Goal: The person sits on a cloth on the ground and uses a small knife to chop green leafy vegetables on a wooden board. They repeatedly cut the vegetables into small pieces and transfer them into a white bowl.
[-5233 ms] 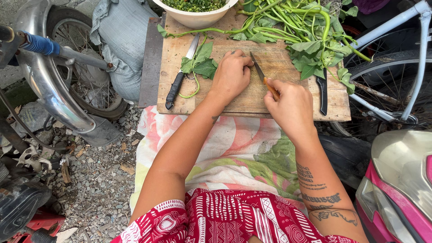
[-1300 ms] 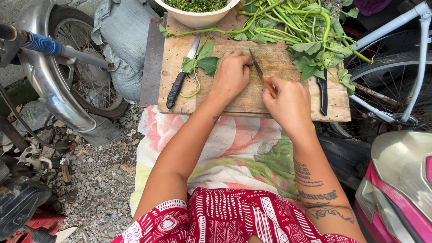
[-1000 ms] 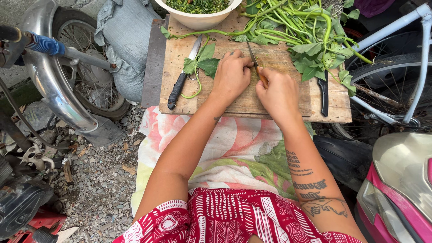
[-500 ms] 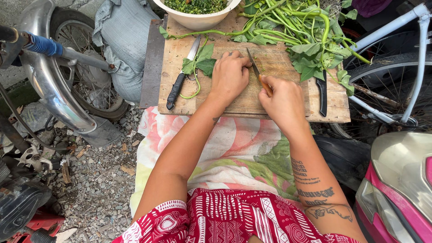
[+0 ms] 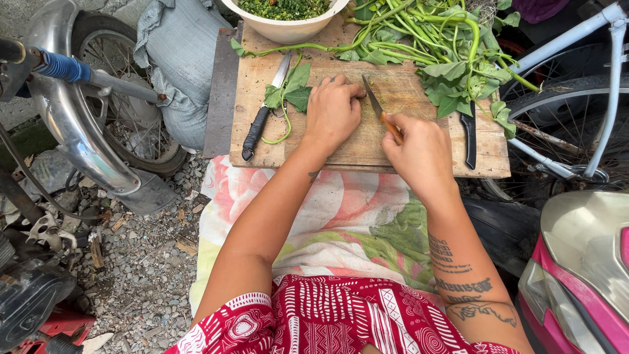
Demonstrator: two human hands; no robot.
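Landmark = wooden cutting board [image 5: 367, 141]. We see right hand [image 5: 422, 154] at its near edge, closed round a small knife [image 5: 377, 108], blade angled toward board centre. Left hand [image 5: 334, 111] just beside blade, fingers curled, pressing sth down, can't tell what. Black-handled knife [image 5: 262, 121] lies on board's left w/ loose leaves [image 5: 291, 92]. Greens pile [image 5: 439, 46] covers far right; white bowl [image 5: 288, 19] at far edge.

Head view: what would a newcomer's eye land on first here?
The wooden cutting board in the middle, where the right hand holds a small knife beside the left hand pressed flat on the wood. Behind it, a heap of leafy green stems fills the board's far right, with a white bowl of chopped greens alongside.
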